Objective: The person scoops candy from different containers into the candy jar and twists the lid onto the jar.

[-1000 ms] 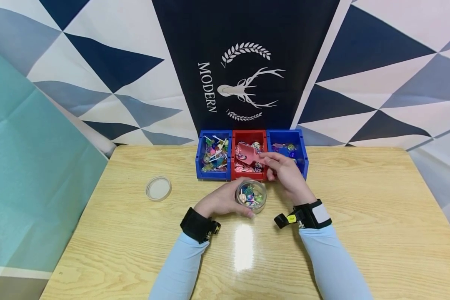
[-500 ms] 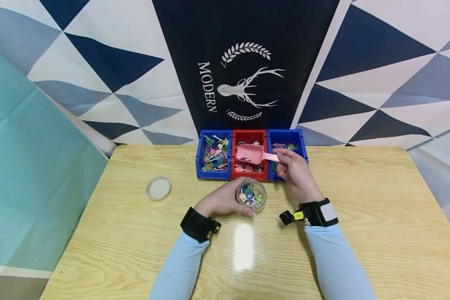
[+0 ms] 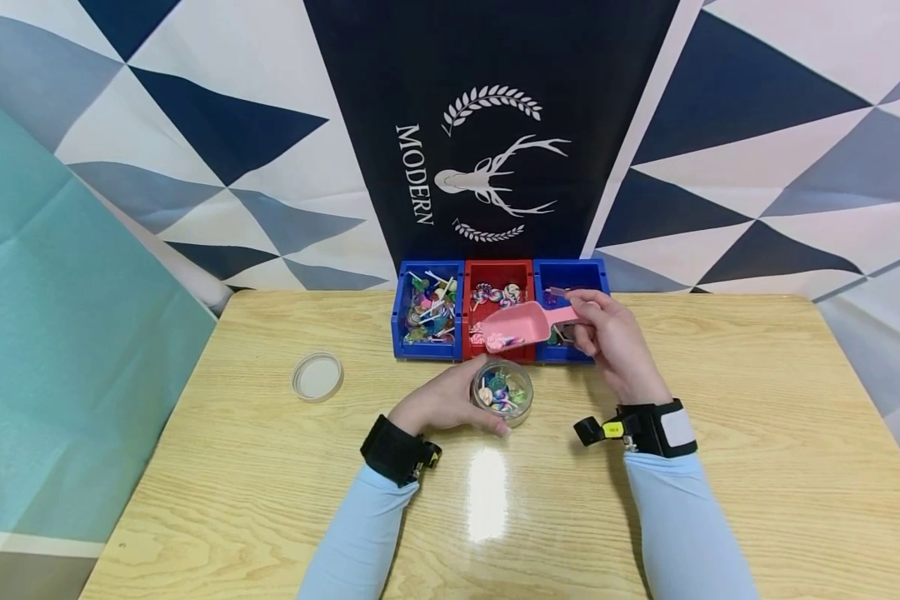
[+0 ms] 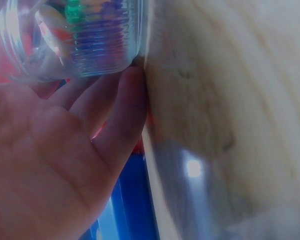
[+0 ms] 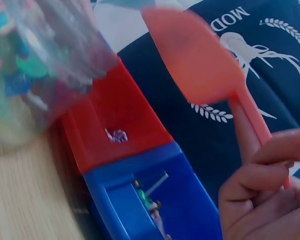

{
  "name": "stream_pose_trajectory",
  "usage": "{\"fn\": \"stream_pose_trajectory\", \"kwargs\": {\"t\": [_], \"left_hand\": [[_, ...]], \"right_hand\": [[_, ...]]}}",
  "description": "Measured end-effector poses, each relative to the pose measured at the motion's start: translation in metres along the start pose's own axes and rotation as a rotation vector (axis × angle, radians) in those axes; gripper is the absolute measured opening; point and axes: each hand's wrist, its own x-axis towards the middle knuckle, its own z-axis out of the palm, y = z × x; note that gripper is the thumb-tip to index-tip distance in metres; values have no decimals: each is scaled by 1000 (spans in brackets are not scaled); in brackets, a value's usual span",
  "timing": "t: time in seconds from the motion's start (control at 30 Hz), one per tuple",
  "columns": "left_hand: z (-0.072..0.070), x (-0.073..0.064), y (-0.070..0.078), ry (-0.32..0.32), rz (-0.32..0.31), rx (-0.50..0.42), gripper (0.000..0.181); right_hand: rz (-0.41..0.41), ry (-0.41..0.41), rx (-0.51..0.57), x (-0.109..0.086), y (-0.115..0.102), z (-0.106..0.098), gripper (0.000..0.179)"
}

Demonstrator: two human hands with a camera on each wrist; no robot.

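My left hand [image 3: 442, 400] holds a clear glass jar [image 3: 528, 400] on the table, thumb on the near side and fingers round the far side. Small colourful lollipop-shaped pieces lie in the jar. In the left wrist view the fingers pass behind the jar's ribbed wall [image 4: 97, 57]. A pink scoop [image 3: 523, 323] has its handle pinched by my right hand [image 3: 621, 346]. Pink-and-white swirled pieces lie near the scoop's front lip, which hangs tilted just beyond the jar, over the front of the red bin [image 3: 498, 271]. From the right wrist, the scoop's underside [image 5: 197, 60] shows.
Blue bins flank the red one: the left bin [image 3: 431, 267] is full of mixed lollipop pieces, the right bin [image 3: 570, 271] is partly covered by my right hand. A round white-rimmed lid [image 3: 317, 377] lies on the wooden table [image 3: 255, 467]. A patterned backdrop rises behind the bins.
The scoop has risen out of the red bin with pieces in it, then moved right and back toward the jar. My left hand and the jar have stayed put.
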Motion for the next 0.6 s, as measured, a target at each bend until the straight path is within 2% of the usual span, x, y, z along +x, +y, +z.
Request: {"fn": "stream_pose_trajectory", "kwargs": {"t": [0.13,0.33,0.6], "left_hand": [[1,0,-1,-7,5,-25,103],[1,1,-1,-13,9,-47,97],[1,1,0,-7,-9,-49,91]], "right_hand": [[-38,-32,-150,-3,-4,3,24],[-92,-59,-372,-9,-11,11,24],[-127,-53,-536,-14,-17,10,25]]}}
